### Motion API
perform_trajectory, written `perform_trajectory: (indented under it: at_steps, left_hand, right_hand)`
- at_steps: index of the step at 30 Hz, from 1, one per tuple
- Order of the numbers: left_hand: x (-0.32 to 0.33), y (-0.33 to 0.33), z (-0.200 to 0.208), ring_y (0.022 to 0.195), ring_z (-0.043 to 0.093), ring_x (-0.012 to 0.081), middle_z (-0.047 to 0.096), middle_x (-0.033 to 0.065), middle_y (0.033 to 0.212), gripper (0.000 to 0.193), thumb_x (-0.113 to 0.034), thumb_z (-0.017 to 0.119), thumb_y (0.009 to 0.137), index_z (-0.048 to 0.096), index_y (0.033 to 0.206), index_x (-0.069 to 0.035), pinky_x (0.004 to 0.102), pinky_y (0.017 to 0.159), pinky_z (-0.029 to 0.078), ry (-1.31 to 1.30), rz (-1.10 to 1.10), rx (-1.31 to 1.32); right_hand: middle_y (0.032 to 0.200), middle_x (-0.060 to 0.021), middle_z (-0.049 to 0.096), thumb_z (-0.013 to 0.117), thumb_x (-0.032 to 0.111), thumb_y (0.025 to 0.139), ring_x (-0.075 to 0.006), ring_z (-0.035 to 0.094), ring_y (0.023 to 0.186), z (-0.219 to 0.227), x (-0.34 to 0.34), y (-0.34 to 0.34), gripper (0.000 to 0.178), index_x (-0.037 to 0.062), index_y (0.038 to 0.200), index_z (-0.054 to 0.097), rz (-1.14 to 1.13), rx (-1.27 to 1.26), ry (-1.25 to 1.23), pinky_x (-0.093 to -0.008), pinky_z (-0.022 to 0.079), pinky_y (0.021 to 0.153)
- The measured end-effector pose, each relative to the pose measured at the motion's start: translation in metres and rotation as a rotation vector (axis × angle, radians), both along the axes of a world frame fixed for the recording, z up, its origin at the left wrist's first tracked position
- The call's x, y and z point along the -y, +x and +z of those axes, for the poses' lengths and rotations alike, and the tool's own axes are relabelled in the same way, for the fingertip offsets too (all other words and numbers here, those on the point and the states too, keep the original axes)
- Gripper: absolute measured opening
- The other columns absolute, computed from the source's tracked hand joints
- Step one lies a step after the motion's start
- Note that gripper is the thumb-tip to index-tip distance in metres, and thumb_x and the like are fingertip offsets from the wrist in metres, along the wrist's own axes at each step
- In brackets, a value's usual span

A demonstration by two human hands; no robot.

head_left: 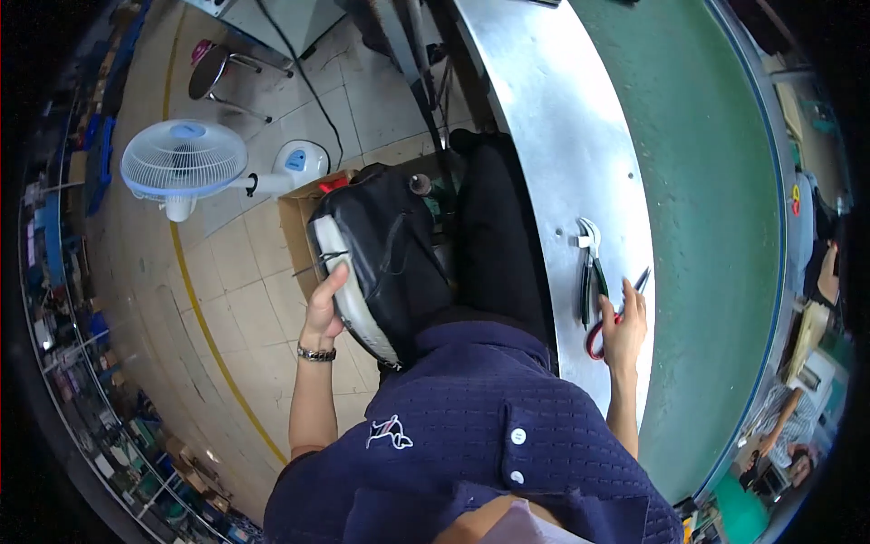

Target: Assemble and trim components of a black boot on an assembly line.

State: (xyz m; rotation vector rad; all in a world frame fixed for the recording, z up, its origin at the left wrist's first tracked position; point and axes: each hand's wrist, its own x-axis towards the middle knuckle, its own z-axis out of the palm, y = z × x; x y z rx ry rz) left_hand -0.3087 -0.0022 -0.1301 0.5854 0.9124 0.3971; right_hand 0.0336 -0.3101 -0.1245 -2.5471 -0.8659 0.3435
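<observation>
Across my left thigh lies a black leather-like padded piece [373, 238] with a thick white edge and thin dark cords. My left hand [323, 306] grips that white edge, thumb on top and the other fingers mostly hidden. At the right, my right hand [625, 328] is over the metal bench top with thumb and fingers apart. Partly beneath it are scissors [595, 343] with red handles, their blade tip showing past the fingers. Pliers [587, 272] with dark green handles lie just beyond, beside the thumb.
The metal bench edge [553, 118] runs along my right side, with a green surface [698, 227] beyond it. A cardboard box [294, 227] stands on the floor beside my left leg. Farther left are a white fan [184, 161] and a round stool [209, 72]. Other people sit far right.
</observation>
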Motion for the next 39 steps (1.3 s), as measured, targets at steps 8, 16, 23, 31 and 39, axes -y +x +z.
perform_trajectory:
  at_steps: [8, 16, 23, 31, 39]
  left_hand:
    - [-0.009, 0.076, 0.028, 0.110, 0.055, 0.0157, 0.056, 0.0086, 0.125, 0.067, -0.036, 0.069, 0.088, 0.042, 0.139, -0.002, 0.0308, 0.095, 0.045, 0.068, -0.193, -0.144]
    - [0.000, 0.107, 0.019, 0.127, 0.043, 0.0211, 0.046, 0.0146, 0.138, 0.076, -0.043, 0.063, 0.091, 0.031, 0.145, -0.001, 0.0327, 0.107, 0.033, 0.246, -0.215, -0.125]
    - [0.002, 0.106, 0.016, 0.119, 0.049, 0.0189, 0.052, 0.0129, 0.131, 0.064, -0.038, 0.062, 0.094, 0.038, 0.140, 0.000, 0.0312, 0.103, 0.038, 0.311, -0.180, -0.126]
    - [-0.014, 0.101, 0.021, 0.106, 0.060, 0.0239, 0.060, 0.0201, 0.118, 0.068, -0.045, 0.062, 0.091, 0.046, 0.131, 0.007, 0.0329, 0.095, 0.045, 0.555, -0.306, -0.211]
    - [0.018, 0.091, 0.028, 0.111, 0.060, 0.0330, 0.061, 0.0259, 0.118, 0.055, -0.036, 0.056, 0.096, 0.048, 0.131, 0.007, 0.0372, 0.095, 0.044, 1.022, -0.213, -0.504]
  right_hand:
    - [0.112, -0.0213, 0.053, 0.075, 0.032, 0.081, -0.0369, 0.057, 0.101, -0.036, -0.030, -0.018, 0.069, 0.0054, 0.138, 0.046, 0.002, 0.009, -0.110, -0.0427, 0.047, 0.085]
    - [0.103, -0.0128, 0.058, 0.070, 0.013, 0.086, -0.0206, 0.057, 0.087, -0.033, -0.029, -0.007, 0.047, 0.0057, 0.130, 0.056, -0.116, -0.116, 0.139, -0.0345, 0.049, 0.077]
    - [0.104, -0.0122, 0.059, 0.073, 0.029, 0.085, -0.0180, 0.059, 0.086, -0.019, 0.082, -0.034, 0.059, -0.0014, 0.129, 0.049, -0.427, -0.074, -0.189, -0.0318, 0.051, 0.079]
    - [0.085, -0.0100, 0.066, 0.070, 0.019, 0.088, -0.0143, 0.061, 0.073, -0.015, 0.076, -0.024, 0.044, -0.0052, 0.119, 0.052, -0.622, -0.540, -0.064, -0.0269, 0.050, 0.072]
    - [0.081, 0.0030, 0.048, 0.066, 0.042, 0.089, -0.0076, 0.047, 0.067, 0.050, -0.015, -0.027, 0.054, 0.0026, 0.122, 0.048, -0.153, -1.227, 0.565, -0.0196, 0.035, 0.057]
